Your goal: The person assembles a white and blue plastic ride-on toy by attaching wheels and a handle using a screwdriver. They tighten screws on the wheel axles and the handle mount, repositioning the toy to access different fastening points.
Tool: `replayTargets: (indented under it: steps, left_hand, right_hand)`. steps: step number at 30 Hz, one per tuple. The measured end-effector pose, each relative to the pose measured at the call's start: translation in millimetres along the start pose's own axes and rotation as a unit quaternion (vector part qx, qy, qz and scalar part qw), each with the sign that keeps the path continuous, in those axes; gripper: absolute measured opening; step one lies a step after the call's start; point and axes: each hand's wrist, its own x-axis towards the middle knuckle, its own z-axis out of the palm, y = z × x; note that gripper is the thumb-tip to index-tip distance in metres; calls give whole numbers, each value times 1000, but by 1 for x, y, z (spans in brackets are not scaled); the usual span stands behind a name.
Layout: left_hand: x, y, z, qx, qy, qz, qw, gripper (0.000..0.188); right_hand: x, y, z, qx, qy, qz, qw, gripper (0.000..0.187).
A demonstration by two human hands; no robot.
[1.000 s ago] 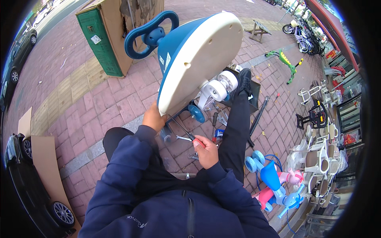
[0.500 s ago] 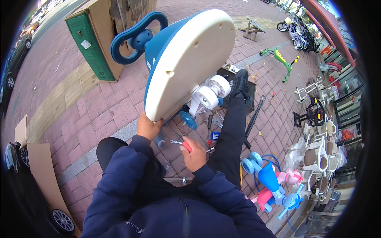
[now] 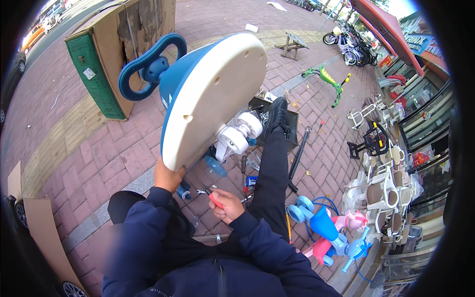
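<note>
A blue and white ride-on toy car (image 3: 217,91) is tipped up in front of me, its cream underside turned my way. Its blue steering wheel (image 3: 129,79) points left, and white caster wheels (image 3: 233,140) stick out on the right. My left hand (image 3: 168,176) is closed on the car's lower edge. A red-handled screwdriver (image 3: 216,200) sits in my right hand (image 3: 229,207), fingers wrapped round the grip. Its shaft slants up toward the car's lower edge beside my left hand; where the tip meets is hard to see.
An open toolbox (image 3: 293,126) lies beyond my right shoe (image 3: 277,118). Between my legs are a spanner (image 3: 202,192) and other small tools. Blue and pink ride-on toys (image 3: 329,227) stand to the right, near white chair frames (image 3: 381,190). A large cardboard box (image 3: 111,54) stands at far left.
The whole view has shifted, so the car and both hands appear farther left and lower. Both hands keep their holds, and more of the screwdriver's red handle shows now.
</note>
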Motion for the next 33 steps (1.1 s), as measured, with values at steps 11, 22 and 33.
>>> replayTargets:
  steps: [11,22,33]
  left_hand:
    - [-1,-13,5,28,1,4,1000,50]
    - [-1,-17,9,26,29,42,998,44]
    - [0,-10,5,41,10,58,997,38]
  right_hand:
    - [-14,30,32,-625,185,-393,649,47]
    - [3,-4,4,-94,23,-19,995,37]
    - [-14,6,40,-639,210,-343,655,38]
